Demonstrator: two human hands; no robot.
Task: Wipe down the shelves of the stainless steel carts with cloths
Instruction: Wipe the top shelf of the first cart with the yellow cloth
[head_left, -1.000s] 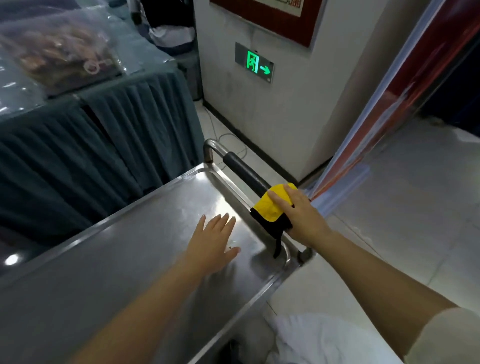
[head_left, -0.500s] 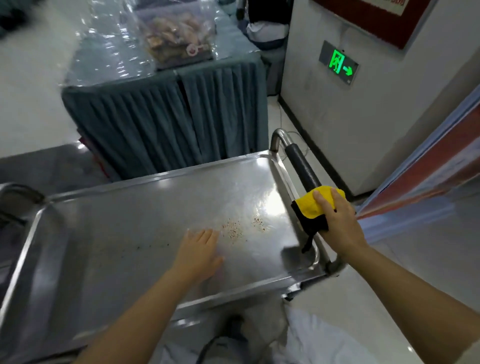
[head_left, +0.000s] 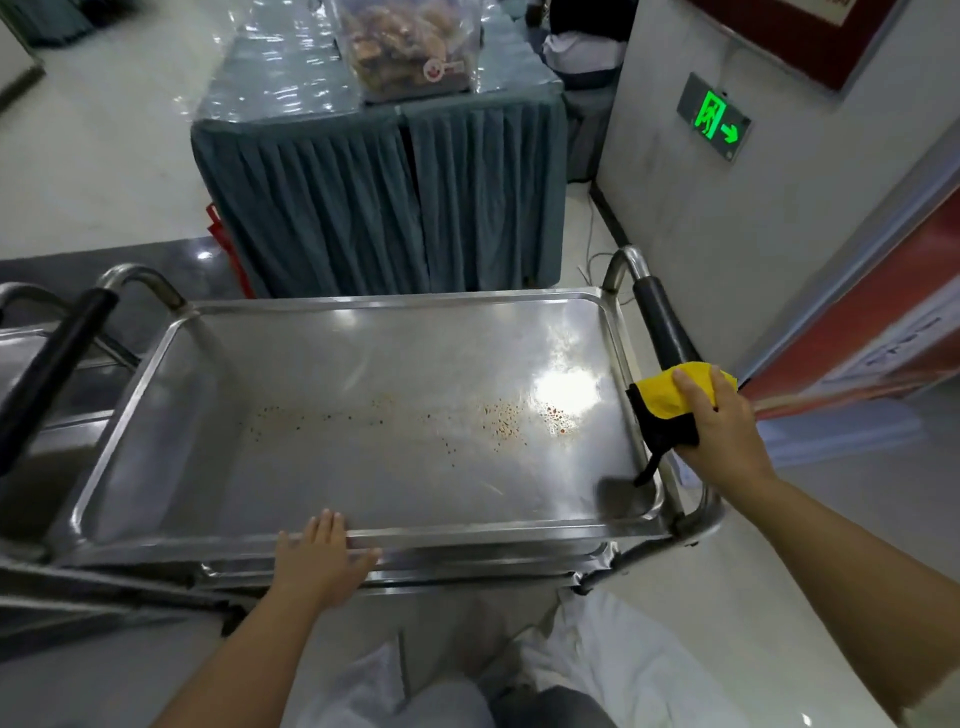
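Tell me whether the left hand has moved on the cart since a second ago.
Yes. The left hand has pulled back toward the person: earlier it lay flat on the top shelf, now it rests on the shelf's near rim.

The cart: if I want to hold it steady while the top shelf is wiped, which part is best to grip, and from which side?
Probably the far bare stretch of the black handle on the cart's right end, taken from above or from the right. It is a round bar standing clear of the shelf rim, so fingers can wrap around it. The right hand already presses the yellow cloth on its near stretch; the left hand lies flat on the front rim.
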